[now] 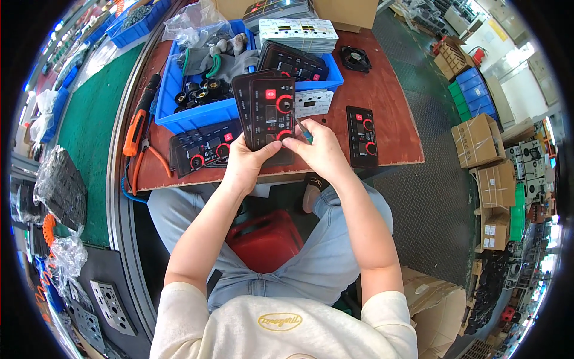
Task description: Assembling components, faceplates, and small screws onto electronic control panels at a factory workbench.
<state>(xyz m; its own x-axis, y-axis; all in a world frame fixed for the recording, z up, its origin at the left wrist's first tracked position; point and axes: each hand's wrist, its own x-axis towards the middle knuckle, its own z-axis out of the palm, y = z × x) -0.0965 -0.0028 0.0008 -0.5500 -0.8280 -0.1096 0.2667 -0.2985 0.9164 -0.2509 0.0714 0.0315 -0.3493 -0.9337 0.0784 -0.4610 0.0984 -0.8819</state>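
Observation:
In front of the blue bin, my left hand [244, 164] grips a few black control panels [269, 113] with red rings, held upright and slightly fanned. My right hand [323, 149] pinches their lower right corner. A thin tool with a teal handle [307, 134] also sits in my right hand's fingers; its kind is unclear. Another black panel [362, 136] lies by itself to the right on the red-brown tabletop [394, 131]. More black panels [206, 148] lie overlapping at the left, partly behind my left hand.
The blue bin [197, 122] contains gloves, black knobs and a black panel stack. A banded stack of white panels [299, 35] rests across it. An orange power screwdriver [136, 128] and orange-handled pliers [147, 158] lie left. A black fan [355, 58] sits at the back right.

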